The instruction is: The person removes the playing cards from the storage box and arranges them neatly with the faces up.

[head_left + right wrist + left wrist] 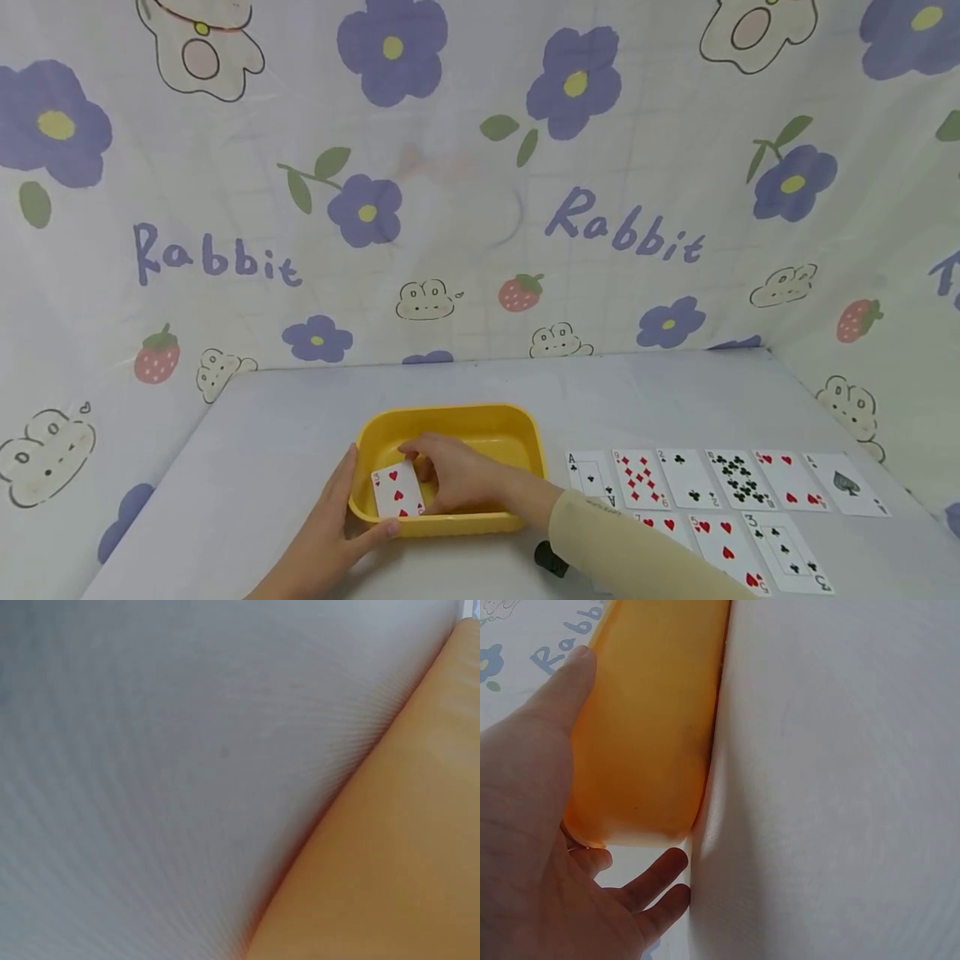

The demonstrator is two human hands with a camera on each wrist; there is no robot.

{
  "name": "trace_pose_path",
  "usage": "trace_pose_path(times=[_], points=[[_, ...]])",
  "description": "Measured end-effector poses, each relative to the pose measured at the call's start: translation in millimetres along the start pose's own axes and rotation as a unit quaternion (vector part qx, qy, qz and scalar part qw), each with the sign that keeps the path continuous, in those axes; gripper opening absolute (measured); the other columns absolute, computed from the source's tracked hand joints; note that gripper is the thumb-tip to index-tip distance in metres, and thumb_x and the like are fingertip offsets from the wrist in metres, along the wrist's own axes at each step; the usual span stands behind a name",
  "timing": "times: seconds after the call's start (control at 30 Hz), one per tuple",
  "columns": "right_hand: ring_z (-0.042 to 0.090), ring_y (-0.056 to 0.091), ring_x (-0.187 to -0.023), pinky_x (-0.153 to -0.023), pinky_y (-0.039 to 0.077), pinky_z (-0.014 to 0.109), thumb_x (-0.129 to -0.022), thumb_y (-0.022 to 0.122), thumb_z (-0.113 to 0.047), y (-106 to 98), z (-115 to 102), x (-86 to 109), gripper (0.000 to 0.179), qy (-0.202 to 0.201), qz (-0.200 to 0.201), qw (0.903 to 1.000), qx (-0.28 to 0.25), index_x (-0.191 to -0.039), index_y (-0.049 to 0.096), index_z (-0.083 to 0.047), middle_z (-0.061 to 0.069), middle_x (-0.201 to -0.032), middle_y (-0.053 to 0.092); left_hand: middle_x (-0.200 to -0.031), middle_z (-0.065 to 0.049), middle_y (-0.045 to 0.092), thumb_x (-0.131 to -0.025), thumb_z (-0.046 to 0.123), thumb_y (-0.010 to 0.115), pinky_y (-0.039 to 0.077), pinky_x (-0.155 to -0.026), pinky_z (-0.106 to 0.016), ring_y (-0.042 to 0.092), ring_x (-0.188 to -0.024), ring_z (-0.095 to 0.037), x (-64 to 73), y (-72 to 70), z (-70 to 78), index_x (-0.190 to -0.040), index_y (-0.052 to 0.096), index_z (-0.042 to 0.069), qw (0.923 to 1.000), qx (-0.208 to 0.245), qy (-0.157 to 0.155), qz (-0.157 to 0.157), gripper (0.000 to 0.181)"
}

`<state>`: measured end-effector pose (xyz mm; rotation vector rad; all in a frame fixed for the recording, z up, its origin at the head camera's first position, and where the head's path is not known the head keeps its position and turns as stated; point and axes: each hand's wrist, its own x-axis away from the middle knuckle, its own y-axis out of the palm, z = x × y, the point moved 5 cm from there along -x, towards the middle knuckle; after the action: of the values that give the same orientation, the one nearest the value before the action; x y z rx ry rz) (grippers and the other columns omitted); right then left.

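A yellow plastic tray (465, 523) stands on the table. My left hand (330, 521) grips its left end, the thumb on the front rim and the fingers along the outer side. In the left wrist view the same hand (547, 802) bears on the tray wall (645, 735), some fingertips off it. Inside the tray, my right hand (465, 475) holds a three of hearts playing card (396, 490) by its right side, fingers bent at the upper corner and thumb near the lower one. Only the tray's outside (390, 847) and white cloth show in the right wrist view.
Face-up cards lie in rows at the right, among them a nine of diamonds (637, 479), an ace of spades (847, 483) and a three of clubs (787, 550). The right sleeve (622, 533) covers part of the lower row. A small black object (551, 558) lies beside the sleeve.
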<state>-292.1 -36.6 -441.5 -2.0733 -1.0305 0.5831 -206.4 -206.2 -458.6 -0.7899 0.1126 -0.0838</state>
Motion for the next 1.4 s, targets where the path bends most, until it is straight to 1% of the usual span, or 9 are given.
trace_pose_path(times=[0.2, 0.4, 0.6, 0.8, 0.9, 1.03, 1.1, 1.3, 1.4], points=[[0.007, 0.051, -0.091, -0.079, 0.046, 0.015, -0.072, 0.090, -0.027, -1, -1, -1.3, 0.081, -0.004, 0.005, 0.9996, 0.027, -0.139, 0.051, -0.006, -0.005, -0.108, 0.049, -0.164, -0.008, 0.002, -0.081, 0.063, 0.070, 0.015, -0.114, -0.052, 0.011, -0.147, -0.030, 0.4, -0.2, -1.4, -0.159, -0.002, 0.014, 0.9999, -0.001, -0.013, -0.007, 0.117], [0.008, 0.051, -0.093, -0.080, 0.046, 0.014, -0.070, 0.091, -0.028, -1, 0, -1.8, 0.083, -0.007, 0.009, 0.9993, 0.037, -0.140, 0.053, -0.004, -0.002, -0.113, 0.044, -0.164, -0.008, 0.005, -0.079, 0.066, 0.069, 0.017, -0.114, -0.052, 0.013, -0.147, -0.030, -1.2, -0.9, -2.4, -0.159, 0.001, 0.012, 0.9998, -0.008, 0.012, 0.011, 0.118], [0.009, 0.050, -0.095, -0.081, 0.047, 0.016, -0.071, 0.091, -0.031, -3, 1, 0.1, 0.083, -0.004, 0.014, 0.9999, 0.006, -0.140, 0.054, -0.004, -0.002, -0.115, 0.041, -0.164, -0.007, 0.004, -0.079, 0.067, 0.068, 0.018, -0.114, -0.053, 0.013, -0.147, -0.030, 0.0, -0.6, -4.2, -0.159, -0.001, 0.015, 1.0000, -0.006, 0.000, 0.004, 0.118], [0.013, 0.050, -0.102, -0.084, 0.050, 0.022, -0.068, 0.092, -0.036, -20, 3, 13.4, 0.084, 0.003, 0.058, 0.9972, -0.046, -0.138, 0.054, -0.010, -0.005, -0.118, 0.043, -0.164, -0.007, 0.005, -0.078, 0.066, 0.070, 0.018, -0.114, -0.052, 0.014, -0.147, -0.029, 1.1, -1.1, -4.7, -0.159, 0.000, 0.014, 0.9999, -0.002, 0.011, 0.008, 0.119], [0.014, 0.050, -0.105, -0.086, 0.050, 0.026, -0.067, 0.092, -0.034, -42, -1, 30.7, 0.084, 0.008, 0.075, 0.9955, -0.058, -0.139, 0.053, -0.015, -0.006, -0.122, 0.042, -0.164, -0.007, 0.005, -0.078, 0.067, 0.069, 0.019, -0.114, -0.052, 0.014, -0.147, -0.029, -0.2, -0.9, -4.3, -0.159, -0.001, 0.016, 0.9999, 0.001, 0.009, 0.007, 0.119], [0.015, 0.050, -0.105, -0.087, 0.051, 0.031, -0.066, 0.093, -0.031, -74, -5, 63.2, 0.083, 0.007, 0.096, 0.9937, -0.056, -0.139, 0.054, -0.021, -0.009, -0.124, 0.043, -0.164, -0.006, 0.003, -0.076, 0.069, 0.069, 0.018, -0.114, -0.052, 0.012, -0.147, -0.028, -0.7, -0.7, -3.7, -0.159, -0.002, 0.018, 0.9998, 0.006, -0.019, -0.005, 0.120], [0.015, 0.051, -0.102, -0.087, 0.051, 0.031, -0.065, 0.094, -0.030, -87, -5, 82.0, 0.083, 0.003, 0.109, 0.9926, -0.054, -0.139, 0.055, -0.024, -0.010, -0.124, 0.043, -0.164, -0.006, 0.001, -0.076, 0.069, 0.069, 0.017, -0.115, -0.051, 0.011, -0.147, -0.027, -0.6, -1.4, -2.7, -0.159, -0.003, 0.019, 0.9997, 0.004, -0.023, -0.008, 0.121], [0.018, 0.051, -0.104, -0.084, 0.053, 0.031, -0.066, 0.093, -0.035, -107, 1, 139.8, 0.086, -0.003, 0.116, 0.9922, -0.045, -0.141, 0.051, -0.033, -0.009, -0.130, 0.043, -0.164, -0.007, 0.000, -0.078, 0.067, 0.069, 0.016, -0.115, -0.051, 0.010, -0.147, -0.027, 0.4, -4.5, -1.9, -0.159, -0.005, 0.019, 0.9999, -0.002, -0.009, -0.006, 0.120], [0.018, 0.054, -0.100, -0.081, 0.055, 0.031, -0.068, 0.091, -0.039, -111, 9, 168.4, 0.084, 0.020, 0.109, 0.9930, -0.042, -0.141, 0.050, -0.035, -0.009, -0.131, 0.043, -0.164, -0.007, 0.001, -0.079, 0.065, 0.070, 0.015, -0.115, -0.051, 0.010, -0.147, -0.027, 0.1, -4.3, -1.6, -0.159, -0.005, 0.019, 1.0000, 0.003, -0.006, -0.006, 0.119]])
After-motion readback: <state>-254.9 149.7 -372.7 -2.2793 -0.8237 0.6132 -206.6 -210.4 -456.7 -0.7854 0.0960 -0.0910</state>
